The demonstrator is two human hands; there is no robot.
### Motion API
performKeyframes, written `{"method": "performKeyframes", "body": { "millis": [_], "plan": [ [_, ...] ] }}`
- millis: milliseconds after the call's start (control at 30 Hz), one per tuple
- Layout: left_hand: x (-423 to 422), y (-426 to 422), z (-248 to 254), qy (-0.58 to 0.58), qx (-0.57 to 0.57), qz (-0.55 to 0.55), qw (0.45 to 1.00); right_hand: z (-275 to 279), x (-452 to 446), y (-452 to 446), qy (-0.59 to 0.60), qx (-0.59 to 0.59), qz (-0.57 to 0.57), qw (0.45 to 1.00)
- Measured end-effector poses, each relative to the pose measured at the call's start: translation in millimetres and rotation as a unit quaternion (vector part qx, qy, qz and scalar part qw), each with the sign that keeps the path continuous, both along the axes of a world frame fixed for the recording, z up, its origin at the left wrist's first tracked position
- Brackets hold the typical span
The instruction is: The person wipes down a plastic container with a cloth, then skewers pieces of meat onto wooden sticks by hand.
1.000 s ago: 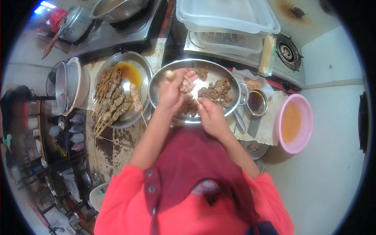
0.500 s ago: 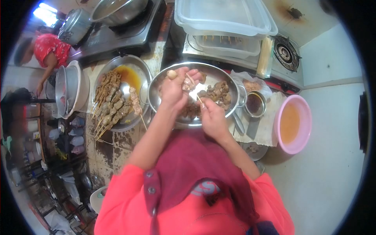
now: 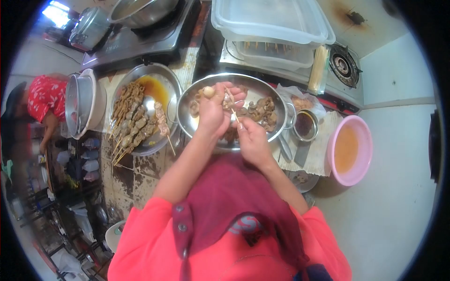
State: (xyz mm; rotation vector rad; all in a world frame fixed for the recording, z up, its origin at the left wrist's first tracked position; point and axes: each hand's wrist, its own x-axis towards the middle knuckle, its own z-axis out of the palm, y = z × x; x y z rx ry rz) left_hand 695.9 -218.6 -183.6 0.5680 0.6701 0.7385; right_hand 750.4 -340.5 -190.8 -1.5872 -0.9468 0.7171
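Observation:
My left hand [image 3: 213,114] is over a wide steel pan [image 3: 186,92], palm up, its fingers curled round a pale strip of meat [image 3: 228,99]. A small round pale thing [image 3: 208,92] shows by its thumb; I cannot tell what it is. My right hand [image 3: 253,140] pinches a thin wooden skewer [image 3: 236,116], whose upper end meets the meat. Brown meat pieces [image 3: 262,110] lie in the pan. On the left, a steel basin [image 3: 174,77] holds several loaded skewers [image 3: 133,124] in brown sauce, with one paler skewer [image 3: 161,122] at its right side.
A knife [image 3: 302,152], a small bowl of dark sauce [image 3: 305,125] and a pink basin [image 3: 363,150] stand right. Behind are clear plastic tubs [image 3: 272,23], a bundle of sticks [image 3: 318,70] and stoves [image 3: 344,65]. Another person in red [image 3: 46,97] is at far left.
The skewer tip has moved up slightly and now meets the meat in my left hand. The other person at far left has shifted lower in view.

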Motion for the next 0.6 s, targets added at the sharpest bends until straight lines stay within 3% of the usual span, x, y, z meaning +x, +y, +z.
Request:
{"method": "performKeyframes", "body": {
  "millis": [67,267,367,567,600],
  "plan": [
    [-2,0,-1,-0.003,0.003,-0.003,1.000,-9,1,1,0.035,0.011,0.019,0.999],
    [-5,-2,3,-0.027,-0.029,-0.020,0.999,-2,5,1,0.328,-0.043,0.055,0.942],
    [-5,-11,-11,-0.084,-0.064,-0.051,0.993,1,9,7,0.314,-0.052,0.040,0.947],
    [1,-6,13,0.054,0.060,-0.026,0.996,-18,11,16,0.171,0.031,0.045,0.984],
    [-1,-5,12,0.033,0.070,-0.052,0.996,-20,11,16,0.130,0.041,0.038,0.990]
  ]
}}
